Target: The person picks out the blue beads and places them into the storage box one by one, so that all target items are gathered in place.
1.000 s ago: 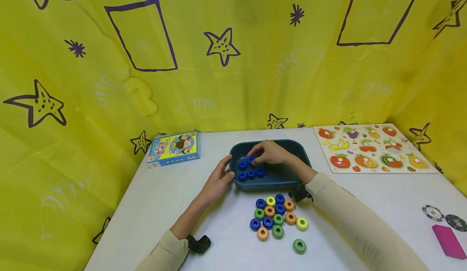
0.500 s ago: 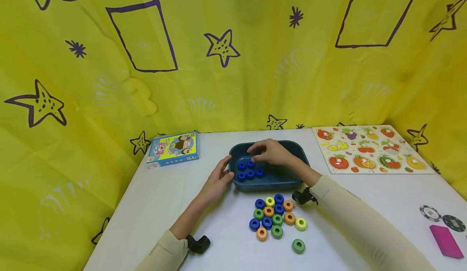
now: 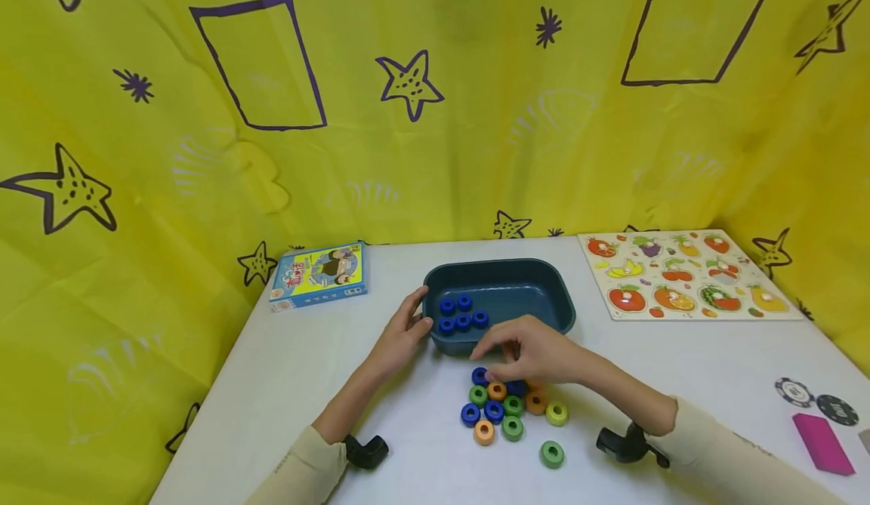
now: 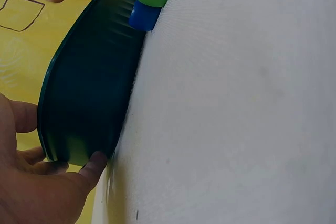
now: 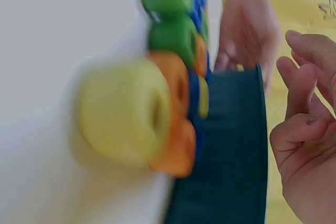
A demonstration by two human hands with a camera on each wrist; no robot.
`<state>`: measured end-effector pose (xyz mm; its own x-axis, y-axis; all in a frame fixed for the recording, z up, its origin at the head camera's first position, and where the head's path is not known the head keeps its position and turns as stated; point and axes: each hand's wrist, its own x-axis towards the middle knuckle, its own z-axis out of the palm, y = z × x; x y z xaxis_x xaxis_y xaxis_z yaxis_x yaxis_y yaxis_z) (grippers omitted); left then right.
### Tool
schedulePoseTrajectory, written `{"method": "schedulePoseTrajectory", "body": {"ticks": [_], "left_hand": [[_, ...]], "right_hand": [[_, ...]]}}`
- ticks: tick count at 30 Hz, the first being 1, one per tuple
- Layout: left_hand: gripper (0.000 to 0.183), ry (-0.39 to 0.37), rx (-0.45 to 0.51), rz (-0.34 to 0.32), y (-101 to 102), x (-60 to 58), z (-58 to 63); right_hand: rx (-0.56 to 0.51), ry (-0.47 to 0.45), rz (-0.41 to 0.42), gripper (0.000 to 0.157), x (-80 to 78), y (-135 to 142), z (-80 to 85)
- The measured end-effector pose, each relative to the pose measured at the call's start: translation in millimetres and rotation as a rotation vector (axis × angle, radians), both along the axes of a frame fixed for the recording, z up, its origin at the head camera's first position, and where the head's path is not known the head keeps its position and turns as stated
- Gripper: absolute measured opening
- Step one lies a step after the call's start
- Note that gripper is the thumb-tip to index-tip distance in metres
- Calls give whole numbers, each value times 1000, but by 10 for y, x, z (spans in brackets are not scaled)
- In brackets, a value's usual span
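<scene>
My left hand [image 3: 401, 339] holds the left end of a dark teal plastic tray [image 3: 537, 301], thumb at its front corner and fingers along the side; the left wrist view shows this tray wall [image 4: 89, 82] up close. Inside, several blue rings [image 3: 464, 321] sit in two rows at the left. My right hand [image 3: 537, 350] hovers over the loose rings in front of the tray, fingers bent and thumb apart, with nothing visibly held. It hides part of that group, where a blue ring [image 3: 479, 376] lies near the fingertips. Green [image 3: 513, 405], orange and yellow rings [image 3: 556, 414] lie around it.
A boxed game [image 3: 319, 275] lies at the back left. To the back right is a fruit puzzle board [image 3: 686, 278]. Two poker chips [image 3: 794, 392] and a pink block [image 3: 822, 444] lie at the right. A yellow curtain [image 3: 435, 165] hangs behind the white table.
My right hand has left the blue rings in the tray and come towards me over the loose rings. One blue ring now stays where the fingers were. My left hand keeps its place.
</scene>
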<state>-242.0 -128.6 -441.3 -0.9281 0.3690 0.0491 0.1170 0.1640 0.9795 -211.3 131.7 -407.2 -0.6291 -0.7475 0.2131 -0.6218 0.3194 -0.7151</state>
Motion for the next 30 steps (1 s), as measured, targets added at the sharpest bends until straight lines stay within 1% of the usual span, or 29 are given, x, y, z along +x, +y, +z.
{"method": "schedulePoseTrajectory", "body": {"ticks": [2, 5, 10, 14, 22, 30], "left_hand": [[56, -1, -2, -7, 3, 39, 73], [55, 3, -14, -10, 14, 96, 159], [55, 5, -3, -15, 23, 107, 170], [55, 2, 9, -16, 25, 105, 170], [56, -6, 14, -19, 34, 108, 183], [56, 0, 5, -18, 31, 110, 186]], "right_hand": [[6, -25, 38, 23, 69, -44, -57], [37, -53, 79, 24, 122, -101, -145], [90, -43, 139, 23, 128, -167, -258], [116, -36, 177, 21, 108, -204, -307], [166, -9, 211, 20, 82, -233, -340], [210, 20, 226, 19, 84, -279, -306]]}}
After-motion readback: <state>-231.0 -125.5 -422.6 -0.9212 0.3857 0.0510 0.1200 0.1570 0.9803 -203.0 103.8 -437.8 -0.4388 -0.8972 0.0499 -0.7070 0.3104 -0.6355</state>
